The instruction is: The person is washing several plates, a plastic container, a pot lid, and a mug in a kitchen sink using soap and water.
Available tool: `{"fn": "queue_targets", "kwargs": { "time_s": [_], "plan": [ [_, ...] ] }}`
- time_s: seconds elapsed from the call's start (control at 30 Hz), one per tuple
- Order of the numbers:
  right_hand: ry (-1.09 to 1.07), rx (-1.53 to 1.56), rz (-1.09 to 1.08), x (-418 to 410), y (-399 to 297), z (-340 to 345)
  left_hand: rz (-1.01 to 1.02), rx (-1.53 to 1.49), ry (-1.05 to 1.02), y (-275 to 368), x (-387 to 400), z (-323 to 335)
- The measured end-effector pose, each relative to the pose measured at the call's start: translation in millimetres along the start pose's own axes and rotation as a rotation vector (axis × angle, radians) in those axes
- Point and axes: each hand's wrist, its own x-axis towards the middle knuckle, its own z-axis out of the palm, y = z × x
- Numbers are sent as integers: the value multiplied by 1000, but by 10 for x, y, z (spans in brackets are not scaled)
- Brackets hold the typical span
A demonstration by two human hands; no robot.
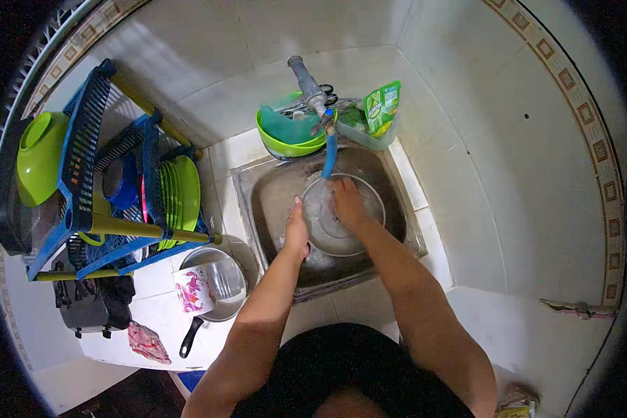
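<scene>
My left hand (296,230) grips the left rim of a round, shallow, see-through dish or lid (363,236), with the thumb pointing up along its edge. The dish sits tilted or level inside the steel sink (277,209); which of the two I cannot tell. My right hand (349,204) reaches over the dish with its fingers bent down onto the inner surface. Whether those fingers hold anything is hidden. Just above them ends the blue hose (329,157) of the grey tap (307,81). Whitish wet streaks show on the dish and the sink floor.
Behind the sink stand a green bowl (287,150) and a clear tub (381,142) with a green pouch (382,107). A blue dish rack (83,157) with green plates (188,193) rises at left. Near my left arm are a pan (237,303) and a patterned mug (193,292).
</scene>
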Motion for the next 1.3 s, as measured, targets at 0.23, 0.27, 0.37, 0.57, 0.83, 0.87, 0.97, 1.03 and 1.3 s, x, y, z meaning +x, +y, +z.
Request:
{"fn": "queue_targets", "kwargs": {
  "time_s": [0.23, 0.27, 0.37, 0.57, 0.83, 0.87, 0.97, 1.03, 1.3],
  "plan": [
    [-96, 320, -320, -236, -485, 340, 113, 32, -7, 94, 11, -41],
    [-351, 356, -217, -299, -456, 293, 158, 25, -42, 99, 0, -37],
    [-624, 563, -272, -423, -624, -113, -35, -60, -15, 163, -82, -45],
    [-684, 167, -356, -757, -653, -727, -131, -52, -109, 204, -97, -40],
    [-428, 111, -269, -856, -769, -1054, -259, 25, -197, 350, -347, -224],
    [-346, 220, -206, -851, -646, -953, -330, 32, -221, 414, -387, -230],
    [-246, 493, -24, -832, -610, -1024, -292, 152, -165, 553, -667, -159],
    [-88, 620, 212, -760, -658, -1107, -231, 173, -223, 599, -763, -249],
    [410, 888, 230, -678, -1269, -1620, 12, 378, -187, 654, -1139, -544]
  ]
}}
